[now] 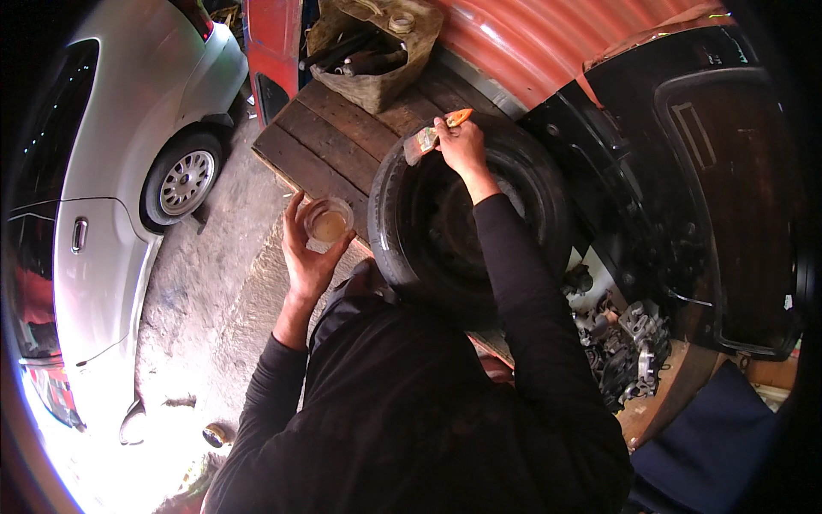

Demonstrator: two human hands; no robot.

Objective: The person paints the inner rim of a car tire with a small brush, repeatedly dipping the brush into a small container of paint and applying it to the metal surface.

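A black tyre on a dark wheel rim point(384, 231) lies flat on wooden planks in front of me. My right hand point(463, 147) is closed around a paintbrush point(425, 140) with an orange handle end. The brush's bristles are at the tyre's far left sidewall; whether they press on it is hard to tell. In my left hand point(310, 264) I hold a small clear plastic cup point(329, 220), thumb and fingers around its sides. Some cloudy, brownish liquid shows inside. The cup is just left of the tyre, apart from it.
Beyond the tyre, a worn container point(377, 86) of dark tools sits on the planks point(325, 128). A silver car point(107, 163) stands at the left. A black vehicle door panel point(634, 146) leans at the right, above greasy metal parts point(629, 347). Red corrugated sheet point(522, 43) rises behind.
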